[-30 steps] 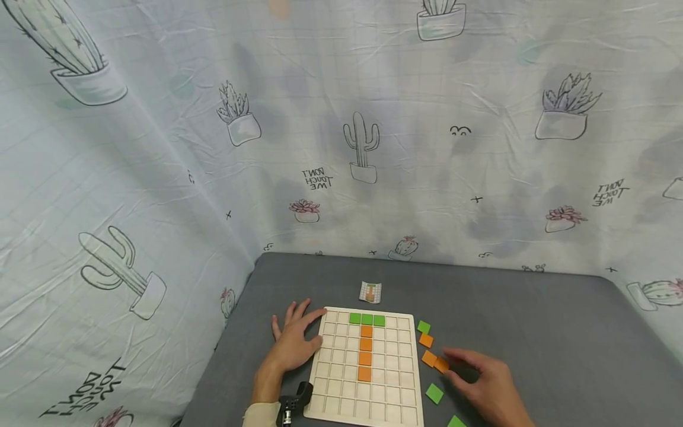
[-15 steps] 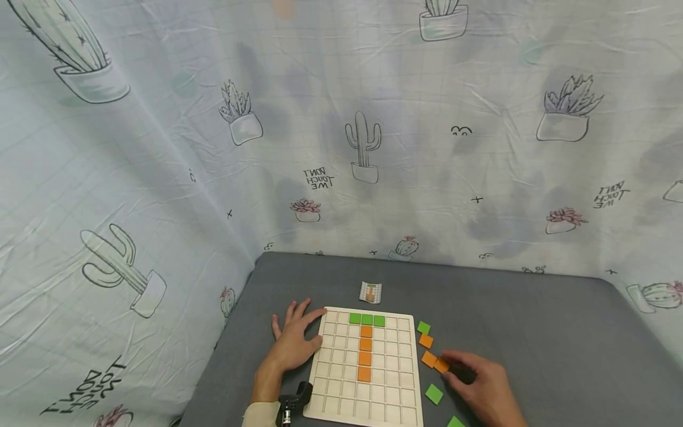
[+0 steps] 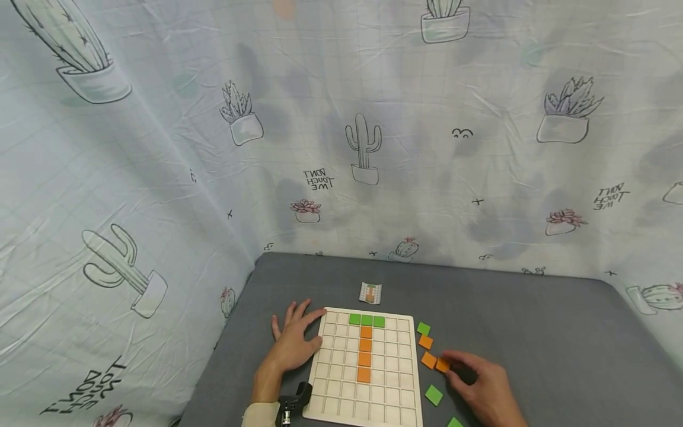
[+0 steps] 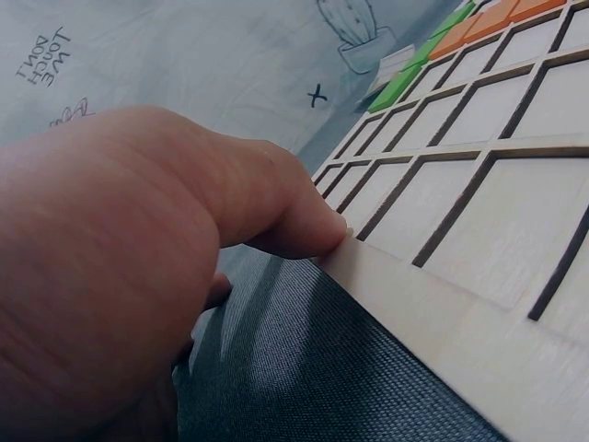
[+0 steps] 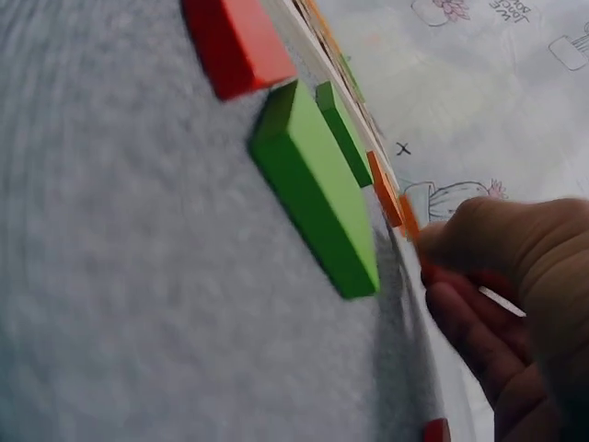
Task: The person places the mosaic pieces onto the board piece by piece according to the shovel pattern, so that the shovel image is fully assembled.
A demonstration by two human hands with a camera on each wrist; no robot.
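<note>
A pale wooden grid board [image 3: 337, 407] lies on the grey table. Green tiles [image 3: 367, 320] form a short row at its far end, with a column of orange tiles [image 3: 365, 359] below. My left hand [image 3: 292, 347] rests at the board's left edge, fingers spread; in the left wrist view the thumb [image 4: 317, 226] presses on the rim. Right of the board, my right hand [image 3: 484, 384] pinches an orange tile [image 3: 443, 365] between thumb and index finger. Another orange tile [image 3: 428, 360] lies just left of it.
More loose tiles lie along the board's right side: an orange tile [image 3: 425, 341], a far green tile [image 3: 423, 328] and a nearer green tile [image 3: 434, 395]. The right wrist view shows a red tile [image 5: 237, 46]. A small printed card [image 3: 370, 293] lies beyond the board.
My right thumb and index finger have closed on the orange tile, which has shifted slightly right, away from its neighbour. The left hand and the board have stayed put.
</note>
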